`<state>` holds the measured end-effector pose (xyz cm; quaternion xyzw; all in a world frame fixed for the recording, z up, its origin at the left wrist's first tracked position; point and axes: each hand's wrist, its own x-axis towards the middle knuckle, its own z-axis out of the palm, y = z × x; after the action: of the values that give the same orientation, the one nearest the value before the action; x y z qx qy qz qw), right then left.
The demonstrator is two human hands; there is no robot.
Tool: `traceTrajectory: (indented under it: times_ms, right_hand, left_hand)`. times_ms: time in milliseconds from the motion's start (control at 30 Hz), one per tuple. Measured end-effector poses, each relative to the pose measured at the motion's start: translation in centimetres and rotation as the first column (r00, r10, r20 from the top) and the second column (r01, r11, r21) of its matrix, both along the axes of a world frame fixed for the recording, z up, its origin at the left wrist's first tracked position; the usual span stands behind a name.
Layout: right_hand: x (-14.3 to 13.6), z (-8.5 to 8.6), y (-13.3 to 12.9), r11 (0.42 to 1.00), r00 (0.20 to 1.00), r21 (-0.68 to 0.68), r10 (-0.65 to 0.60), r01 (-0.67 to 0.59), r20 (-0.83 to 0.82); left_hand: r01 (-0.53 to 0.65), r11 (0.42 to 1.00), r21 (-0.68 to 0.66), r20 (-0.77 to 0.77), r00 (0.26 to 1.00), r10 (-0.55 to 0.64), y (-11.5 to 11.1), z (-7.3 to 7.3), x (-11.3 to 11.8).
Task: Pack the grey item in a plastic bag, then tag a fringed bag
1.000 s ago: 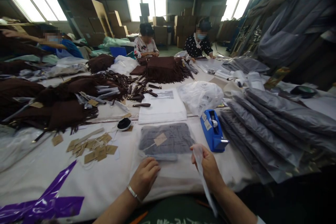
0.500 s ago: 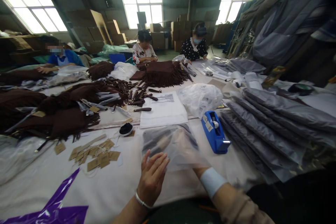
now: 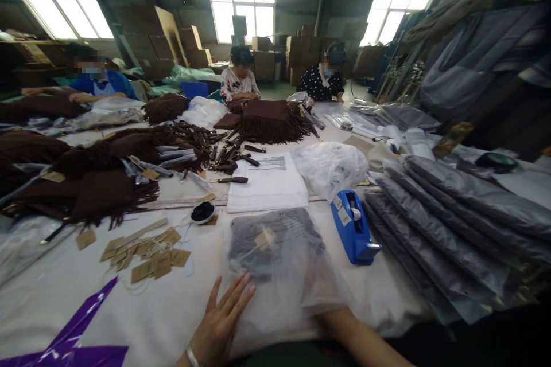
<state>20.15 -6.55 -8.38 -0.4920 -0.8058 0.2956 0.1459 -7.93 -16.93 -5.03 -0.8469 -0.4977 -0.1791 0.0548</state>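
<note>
A frosted clear plastic bag lies on the table in front of me, with a dark fringed item inside it. Through the film a tan tag shows on top of that item. My left hand, fingers spread and flat, rests at the bag's near left edge. Inside the bag's near right part is my right hand, blurred by the plastic; its fingers cannot be made out. The forearm comes out at the near edge of the bag.
A blue tape dispenser stands to the right, beside stacked bagged grey items. Loose tan tags and a small white dish lie left. Beyond are white sheets and brown fringed bags. Several people sit across.
My right hand has drawn back from over the dark item toward the near edge of the bag, uncovering the tag. My left hand has shifted down and left. The view has shifted slightly.
</note>
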Motion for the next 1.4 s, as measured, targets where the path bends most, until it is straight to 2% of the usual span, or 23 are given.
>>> traceTrajectory:
  times_ms: [67,133,167,233,300,367,433,533,600,700,767,833,933,1000,1033,1100,1167,1267,1333,1367,1400]
  right_hand:
    - [4.0,-1.3,-2.9,0.996,0.995,0.006,0.089,-0.089,0.044]
    - [7.4,-1.6,-5.5,0.984,0.98,-0.008,0.18,-0.18,0.083]
    - [8.5,-1.2,-6.5,0.973,0.97,-0.016,0.229,-0.229,0.076]
    - [9.2,0.9,-7.4,0.954,0.954,-0.024,0.299,-0.299,-0.002]
    - [8.1,3.7,-6.7,0.954,0.946,0.017,0.299,-0.3,-0.121]
    - [6.4,6.0,-4.5,0.966,0.939,0.074,0.26,-0.249,-0.226]
    - [5.3,6.7,-1.5,0.968,0.922,0.071,0.249,-0.239,-0.295]
    - [6.1,4.9,2.4,0.956,0.903,-0.019,0.27,-0.293,-0.333]
    - [7.8,3.4,3.7,0.949,0.9,-0.047,0.281,-0.313,-0.334]
    - [10.4,2.6,3.9,0.927,0.909,-0.089,0.332,-0.364,-0.252]
    - [11.1,2.9,3.6,0.916,0.914,-0.096,0.372,-0.39,-0.162]
    - [10.8,3.0,3.3,0.92,0.918,-0.043,0.384,-0.389,-0.102]
    - [9.5,1.6,3.0,0.949,0.944,0.109,0.309,-0.297,-0.116]
    - [8.7,0.0,2.5,0.974,0.968,0.188,0.164,-0.128,-0.188]
    - [8.4,-0.7,2.0,0.978,0.972,0.206,0.088,-0.042,-0.219]
    - [7.7,-2.0,0.8,0.973,0.968,0.21,-0.042,0.096,-0.247]
    - [7.1,-2.8,-0.8,0.962,0.962,0.2,-0.135,0.184,-0.236]
    - [6.1,-2.9,-2.7,0.936,0.942,0.175,-0.269,0.304,-0.201]
    - [5.5,-2.5,-3.2,0.925,0.935,0.155,-0.331,0.348,-0.126]
    - [5.3,-2.2,-3.2,0.921,0.933,0.15,-0.353,0.359,-0.068]
    - [5.0,-1.9,-3.1,0.92,0.931,0.152,-0.366,0.362,-0.001]
  left_hand:
    - [-0.006,1.0,-0.016,-0.022,1.0,0.006,-0.6,-1.2,-1.4]
    - [0.046,0.998,-0.052,-0.032,0.998,-0.048,-1.0,-2.3,-2.3]
    - [0.075,0.994,-0.078,-0.033,0.996,-0.077,-1.1,-2.7,-2.5]
    - [0.116,0.984,-0.139,-0.025,0.992,-0.12,-0.9,-3.3,-2.4]
    - [0.137,0.972,-0.193,-0.011,0.99,-0.141,-0.4,-3.4,-2.2]
    - [0.153,0.962,-0.228,0.004,0.988,-0.157,0.2,-3.3,-2.0]
    - [0.166,0.956,-0.243,0.032,0.986,-0.163,0.6,-2.9,-2.2]
    - [0.196,0.941,-0.276,0.094,0.98,-0.176,0.6,-2.0,-3.4]
    - [0.214,0.919,-0.331,0.128,0.975,-0.181,0.2,-1.5,-4.6]
    - [0.211,0.892,-0.4,0.153,0.975,-0.162,-0.1,-1.3,-5.9]
    - [0.193,0.9,-0.391,0.169,0.976,-0.136,0.2,-1.9,-6.2]
    - [0.18,0.92,-0.349,0.213,0.971,-0.11,0.9,-2.9,-6.1]
    - [0.1,0.968,-0.231,0.332,0.943,-0.018,1.9,-4.2,-5.8]
    - [-0.054,0.989,-0.135,0.416,0.903,0.106,2.0,-4.4,-5.6]
    - [-0.145,0.983,-0.115,0.454,0.872,0.182,1.9,-4.2,-5.5]
    - [-0.298,0.941,-0.161,0.505,0.794,0.338,1.6,-3.7,-5.1]
    - [-0.401,0.87,-0.286,0.491,0.718,0.492,1.3,-3.2,-4.7]
    - [-0.54,0.698,-0.47,0.341,0.618,0.708,1.5,-2.6,-4.5]
    - [-0.592,0.595,-0.544,0.253,0.56,0.789,2.1,-2.0,-4.9]
    - [-0.605,0.57,-0.557,0.244,0.536,0.808,2.4,-1.5,-5.1]
    - [-0.611,0.577,-0.542,0.269,0.524,0.808,2.8,-0.9,-5.2]
